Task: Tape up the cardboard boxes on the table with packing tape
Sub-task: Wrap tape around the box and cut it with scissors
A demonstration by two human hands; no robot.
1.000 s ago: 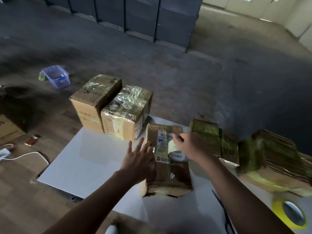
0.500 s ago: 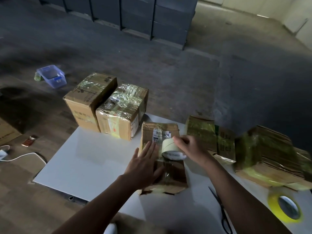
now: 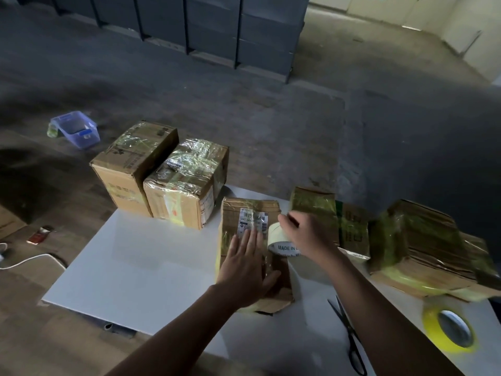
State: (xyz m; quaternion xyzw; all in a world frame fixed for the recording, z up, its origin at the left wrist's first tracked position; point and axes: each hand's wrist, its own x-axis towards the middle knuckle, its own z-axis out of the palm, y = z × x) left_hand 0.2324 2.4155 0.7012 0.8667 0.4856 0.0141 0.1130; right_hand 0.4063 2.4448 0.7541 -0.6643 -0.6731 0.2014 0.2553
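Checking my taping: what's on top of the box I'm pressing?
Left hand flat on the box, right hand holding a tape roll at its right edge, a white label beyond. Under the palm is hidden.

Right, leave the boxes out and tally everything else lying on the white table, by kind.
Tape rolls: 2 (pale tape roll in the right hand, yellow tape roll at the near right corner)
Pairs of scissors: 1
Total: 3
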